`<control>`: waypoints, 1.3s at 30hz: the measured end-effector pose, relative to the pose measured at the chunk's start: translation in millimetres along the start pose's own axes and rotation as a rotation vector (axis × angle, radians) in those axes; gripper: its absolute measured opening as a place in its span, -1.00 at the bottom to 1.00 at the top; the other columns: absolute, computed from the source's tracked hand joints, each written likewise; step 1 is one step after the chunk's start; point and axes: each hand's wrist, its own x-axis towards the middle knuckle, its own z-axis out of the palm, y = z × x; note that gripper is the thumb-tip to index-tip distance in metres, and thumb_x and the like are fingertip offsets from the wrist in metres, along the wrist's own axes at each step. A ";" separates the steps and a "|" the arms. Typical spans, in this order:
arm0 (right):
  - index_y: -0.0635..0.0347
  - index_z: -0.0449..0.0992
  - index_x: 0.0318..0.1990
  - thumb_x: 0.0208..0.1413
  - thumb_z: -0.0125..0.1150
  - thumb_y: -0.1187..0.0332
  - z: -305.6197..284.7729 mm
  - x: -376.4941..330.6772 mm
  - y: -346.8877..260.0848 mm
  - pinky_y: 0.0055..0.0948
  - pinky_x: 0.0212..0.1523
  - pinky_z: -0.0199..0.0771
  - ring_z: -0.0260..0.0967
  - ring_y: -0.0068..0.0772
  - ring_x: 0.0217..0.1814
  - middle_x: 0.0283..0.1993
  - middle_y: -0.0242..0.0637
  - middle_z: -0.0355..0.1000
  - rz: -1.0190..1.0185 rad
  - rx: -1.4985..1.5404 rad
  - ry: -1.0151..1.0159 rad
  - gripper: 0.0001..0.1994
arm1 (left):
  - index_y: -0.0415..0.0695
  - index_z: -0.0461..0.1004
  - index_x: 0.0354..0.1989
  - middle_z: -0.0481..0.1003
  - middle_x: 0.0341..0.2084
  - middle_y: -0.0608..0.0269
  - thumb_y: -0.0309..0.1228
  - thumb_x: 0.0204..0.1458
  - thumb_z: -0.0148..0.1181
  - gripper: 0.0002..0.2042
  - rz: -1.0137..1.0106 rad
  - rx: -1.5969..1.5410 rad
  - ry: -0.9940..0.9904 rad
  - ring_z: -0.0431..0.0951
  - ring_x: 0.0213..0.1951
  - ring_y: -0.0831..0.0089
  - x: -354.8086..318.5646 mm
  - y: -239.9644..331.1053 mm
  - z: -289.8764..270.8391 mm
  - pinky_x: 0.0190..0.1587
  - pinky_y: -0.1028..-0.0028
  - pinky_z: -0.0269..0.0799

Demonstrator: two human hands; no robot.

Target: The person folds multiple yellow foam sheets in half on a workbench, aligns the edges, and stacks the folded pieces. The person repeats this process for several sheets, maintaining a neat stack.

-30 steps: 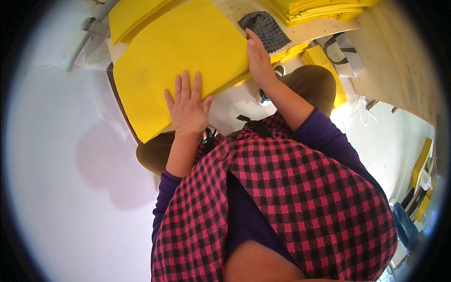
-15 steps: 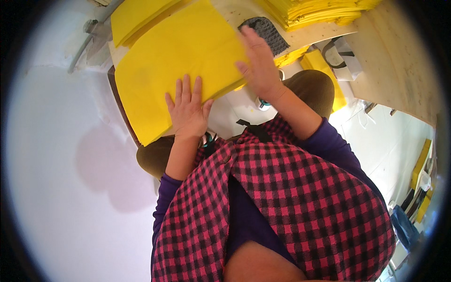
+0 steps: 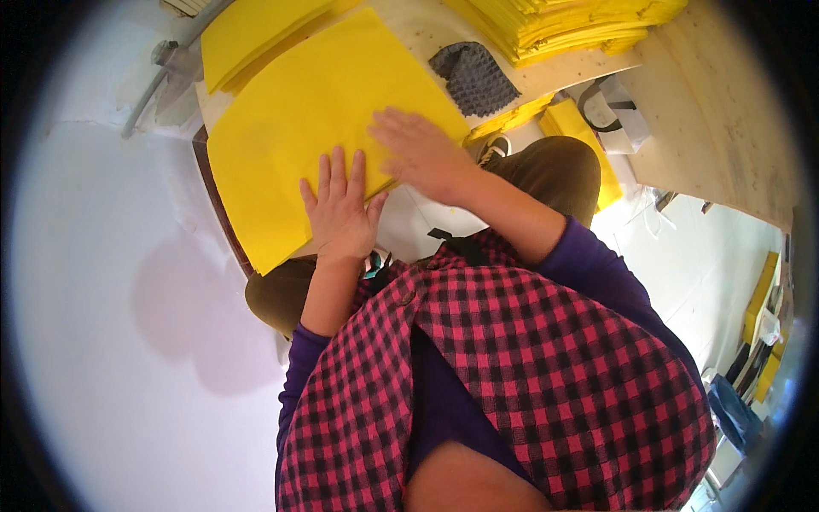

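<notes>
A broad stack of yellow sheets (image 3: 290,119) lies on the table in front of me, overhanging its near edge. Flat on its near part rests my left hand (image 3: 341,209), fingers spread and pointing away from me. My right hand (image 3: 418,154) is over the near right part of the same sheets, palm down with fingers stretched out. Its fingers are a little blurred, and I cannot tell whether they touch the top sheet. Neither hand grips anything. Just beyond the right edge of the sheets lies a crumpled dark grey cloth (image 3: 478,78).
Another yellow pile (image 3: 247,38) lies at the far left, and a tall yellow stack (image 3: 572,26) at the far right. A wooden panel (image 3: 717,119) stands on the right. A white wall (image 3: 102,299) runs along the left. More yellow material (image 3: 584,149) lies below the table.
My right hand has moved left and nearer to me, from the right edge of the yellow sheets to over them. My left hand has stayed in place.
</notes>
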 end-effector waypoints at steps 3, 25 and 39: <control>0.19 0.21 0.29 0.23 -0.11 0.04 -13.9 0.4 45.0 -0.15 0.42 -0.20 -0.11 -0.14 0.48 0.40 -0.08 0.06 0.080 0.156 0.231 -0.43 | 0.11 0.03 0.38 -0.05 0.39 0.16 -0.03 0.10 0.03 -0.34 -0.005 -0.001 -0.036 -0.07 0.40 0.16 -2.0 -0.4 1.3 0.34 -0.07 -0.27; 0.19 0.52 -0.11 0.18 0.07 0.27 -64.8 -12.7 76.7 -0.29 0.09 0.32 0.34 -0.08 0.07 -0.03 -0.12 0.44 0.140 0.361 0.356 -0.76 | -0.13 0.43 0.01 0.38 0.04 0.03 -0.26 0.12 0.07 -0.67 -0.071 -0.423 0.284 0.32 0.12 0.05 -34.3 -56.8 -48.0 0.19 0.14 0.16; 0.25 0.48 -0.14 0.16 0.03 0.27 -30.2 93.9 52.7 -0.22 0.08 0.29 0.30 -0.05 0.04 -0.08 -0.10 0.42 -0.031 -0.096 0.069 -0.75 | -0.25 0.45 -0.28 0.46 -0.27 -0.02 -0.40 0.14 0.03 -0.84 -0.039 -0.319 0.207 0.43 -0.13 0.01 21.1 -150.4 -37.6 -0.09 0.20 0.33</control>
